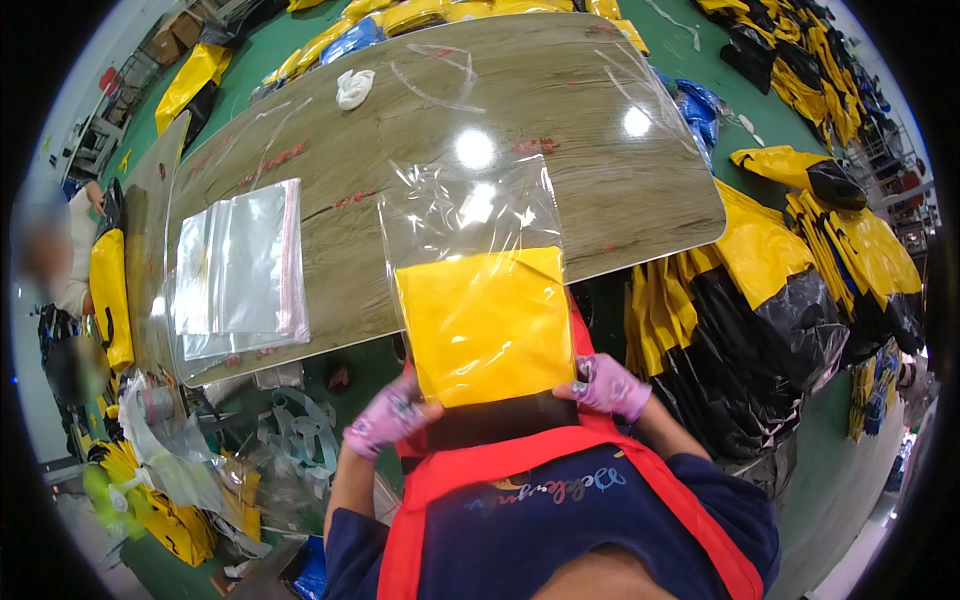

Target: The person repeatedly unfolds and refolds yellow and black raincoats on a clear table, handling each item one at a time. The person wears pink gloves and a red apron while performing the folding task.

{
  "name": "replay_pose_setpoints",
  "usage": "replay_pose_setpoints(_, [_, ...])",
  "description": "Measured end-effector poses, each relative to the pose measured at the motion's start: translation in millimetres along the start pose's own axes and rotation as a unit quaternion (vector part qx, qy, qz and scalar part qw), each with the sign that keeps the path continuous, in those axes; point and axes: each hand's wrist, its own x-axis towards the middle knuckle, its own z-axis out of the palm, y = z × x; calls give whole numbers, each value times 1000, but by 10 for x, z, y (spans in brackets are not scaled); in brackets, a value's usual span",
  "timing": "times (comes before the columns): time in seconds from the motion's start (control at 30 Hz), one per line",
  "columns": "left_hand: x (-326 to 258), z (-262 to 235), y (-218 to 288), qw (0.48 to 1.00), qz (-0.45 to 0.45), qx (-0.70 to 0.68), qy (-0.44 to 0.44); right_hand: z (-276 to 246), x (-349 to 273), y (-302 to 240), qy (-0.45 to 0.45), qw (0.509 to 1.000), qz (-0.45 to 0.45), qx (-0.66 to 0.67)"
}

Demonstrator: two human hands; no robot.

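Observation:
A folded yellow-and-black sheet-like item (485, 325) lies inside a clear plastic bag (472, 205) in front of me. Its yellow part is inside the bag, while a black strip (500, 418) shows along the side closest to my body. My left hand (390, 412), in a pink patterned fingerless glove, pinches the near left corner of the bag. At the near right corner, my right hand (605, 388), gloved alike, grips the bag with its thumb on top. The bag's far end lies flat over the table's near edge.
On the wood-patterned table (640, 190) lie a stack of clear bags (240, 265) at left and a crumpled white wad (354, 89) farther back. Yellow-and-black folded goods (740, 320) are heaped at right. A person (70, 240) is at the far left.

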Motion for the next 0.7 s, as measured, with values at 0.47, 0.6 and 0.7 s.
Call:
replay_pose_setpoints(0.47, [123,155,-218,987,-32,-19,157,325,82,-158,104,990,-42,85])
replay_pose_setpoints(0.6, [-335,78,-845,986,25,145,73,533,-221,310,66,998,-16,9])
replay_pose_setpoints(0.7, [-163,270,-409,984,-57,-34,167,295,-5,-104,164,957,-192,140])
